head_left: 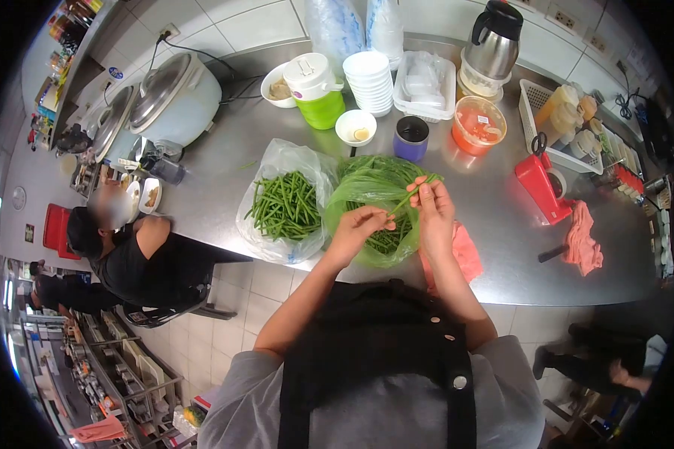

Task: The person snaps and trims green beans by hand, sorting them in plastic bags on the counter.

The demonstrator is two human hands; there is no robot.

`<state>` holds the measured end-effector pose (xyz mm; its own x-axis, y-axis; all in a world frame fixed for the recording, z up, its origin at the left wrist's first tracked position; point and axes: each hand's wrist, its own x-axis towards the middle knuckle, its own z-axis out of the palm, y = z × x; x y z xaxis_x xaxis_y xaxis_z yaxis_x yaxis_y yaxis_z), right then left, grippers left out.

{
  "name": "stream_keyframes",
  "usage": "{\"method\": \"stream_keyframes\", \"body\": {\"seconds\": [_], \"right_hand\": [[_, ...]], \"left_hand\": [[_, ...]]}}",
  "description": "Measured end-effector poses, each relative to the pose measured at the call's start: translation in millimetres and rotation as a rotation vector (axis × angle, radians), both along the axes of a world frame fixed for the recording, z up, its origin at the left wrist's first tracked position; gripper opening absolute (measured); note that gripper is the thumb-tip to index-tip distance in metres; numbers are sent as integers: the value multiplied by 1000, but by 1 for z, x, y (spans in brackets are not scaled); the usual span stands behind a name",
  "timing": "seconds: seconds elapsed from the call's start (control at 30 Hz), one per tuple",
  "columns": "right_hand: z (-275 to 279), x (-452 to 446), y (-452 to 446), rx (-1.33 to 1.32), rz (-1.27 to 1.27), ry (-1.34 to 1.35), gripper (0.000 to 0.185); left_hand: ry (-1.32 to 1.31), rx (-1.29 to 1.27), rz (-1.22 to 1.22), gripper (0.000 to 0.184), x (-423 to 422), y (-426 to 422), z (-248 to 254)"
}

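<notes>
Over a green plastic bag [344,198] of long green beans, my two hands are raised close together. My right hand [434,209] pinches green beans [406,200] whose ends stick out above its fingertips. Lower and to the left, my left hand [361,230] is closed at the other end of a bean, its fingertips pressed together. Cut green bean pieces [286,203] fill a clear plastic bag [318,168] left of the green one. A pink cloth [463,254] lies under my right forearm at the table edge.
Along the back of the steel table [487,187] stand a lime-green container [320,111], stacked white bowls [368,84], a purple cup [410,139], an orange-filled tub [478,127] and a thermos [494,37]. A red box [541,188] stands right. A person [150,258] sits at left.
</notes>
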<state>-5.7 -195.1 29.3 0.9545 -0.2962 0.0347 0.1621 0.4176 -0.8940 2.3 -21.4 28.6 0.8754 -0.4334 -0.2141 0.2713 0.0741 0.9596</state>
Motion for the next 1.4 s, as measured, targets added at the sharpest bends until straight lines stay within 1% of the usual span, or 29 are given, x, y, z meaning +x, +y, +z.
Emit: {"method": "stream_keyframes", "body": {"seconds": [0.1,0.17,0.3,0.37,0.4,0.43,0.47,0.53,0.57,0.6,0.63,0.67,0.7,0.73,0.77,0.8,0.83,0.87,0.9,0.97,1.0,1.03,1.07,1.1,1.13,1.2,1.3,1.33,1.4], "right_hand": [[2,0,0,-59,-2,-17,17],[1,0,1,-37,-1,-26,17],[15,-4,3,28,-13,-56,16],[48,-13,14,-178,-71,-164,15],[64,-16,24,-192,-13,-233,15],[79,-18,36,-206,42,-304,15],[88,-17,50,-182,149,-306,16],[92,-4,81,-103,357,-309,20],[80,10,93,-48,457,-310,24],[56,23,96,-49,456,-314,24],[29,39,100,-312,426,-209,24],[17,49,102,-572,389,-103,24],[26,52,93,-571,392,-109,24],[43,50,73,-554,517,-35,22],[48,46,53,-534,643,52,21],[39,45,36,-491,771,74,15],[31,44,21,-620,877,161,17],[23,44,10,-748,975,244,19],[3,43,6,-749,966,247,19],[-52,36,8,-1426,702,152,20],[-63,29,12,-1426,696,154,20],[-71,24,19,-1388,497,100,19],[-80,19,25,-1340,303,46,19],[-85,19,30,-1365,244,-5,19],[-89,20,28,-1362,245,-8,19],[-83,19,21,-1300,535,233,22],[-47,4,14,-1330,411,230,18],[-42,1,11,-1327,413,236,18],[-36,-4,5,-1392,310,103,15]], "left_hand": [[-54,44,-26,23,2,0,-2],[-115,28,-16,20,0,1,-3],[-123,40,55,22,-4,0,-3],[-339,312,22,21,-7,0,-5],[-337,313,23,21,-9,1,-10],[-504,467,24,19,-9,1,-20],[-675,620,23,18,-8,0,-30],[-689,568,73,22,-9,0,-58],[-722,532,83,24,-11,1,-71],[-755,495,93,25,-11,1,-76],[-562,555,94,28,-10,-2,-61],[-568,558,95,28,-9,0,-54],[-671,867,-44,28,-7,5,-48],[-757,1174,-189,28,-7,11,-46],[-928,1059,-18,23,-9,18,-50],[-913,1052,-22,23,-12,22,-55],[-853,1083,-34,17,-9,26,-58],[-802,1114,-49,16,-5,29,-59],[-705,1145,-108,15,-4,28,-49],[-735,1107,-62,14,2,28,-54],[-754,1073,-9,14,4,28,-55],[-758,1072,-8,14,6,25,-51],[-828,1017,61,15,7,22,-47],[-897,962,130,16,9,21,-43],[-897,965,132,16,11,23,-39],[-835,969,-29,20,15,26,-34],[-909,951,-58,21,16,31,-31],[-905,951,-64,21,15,35,-31],[-979,1084,-128,17,17,38,-29]]}}
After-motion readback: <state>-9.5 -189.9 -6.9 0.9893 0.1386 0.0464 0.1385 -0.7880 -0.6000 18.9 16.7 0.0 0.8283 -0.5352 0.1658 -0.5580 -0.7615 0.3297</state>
